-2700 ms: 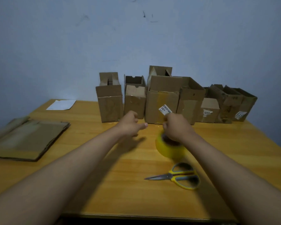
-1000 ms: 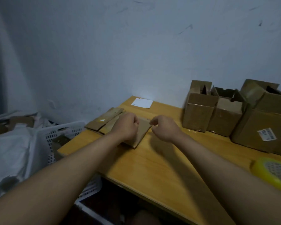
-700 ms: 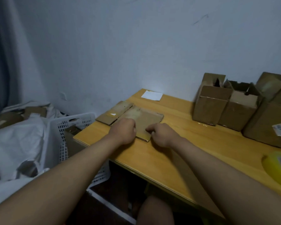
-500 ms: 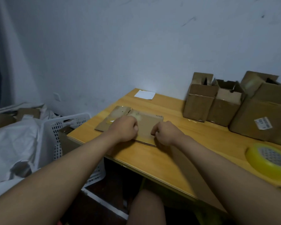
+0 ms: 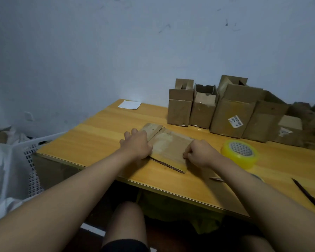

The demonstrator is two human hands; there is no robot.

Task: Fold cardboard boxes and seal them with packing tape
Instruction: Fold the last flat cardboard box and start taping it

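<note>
A flattened cardboard box lies on the wooden table, near its front edge. My left hand rests on the flat box's left edge, fingers curled over it. My right hand pinches the box's right near corner with bent fingers. A yellow roll of packing tape lies flat just right of my right hand. Several folded-up brown boxes stand in a row against the wall behind.
A white slip of paper lies at the table's far left corner. A white plastic basket with white bags stands left of the table. A scissor blade tip shows by my right forearm. My knees are under the table's front edge.
Both hands have slid the flattened box rightward across the table, from the left edge to beside the tape roll. The view has swung right with it.
</note>
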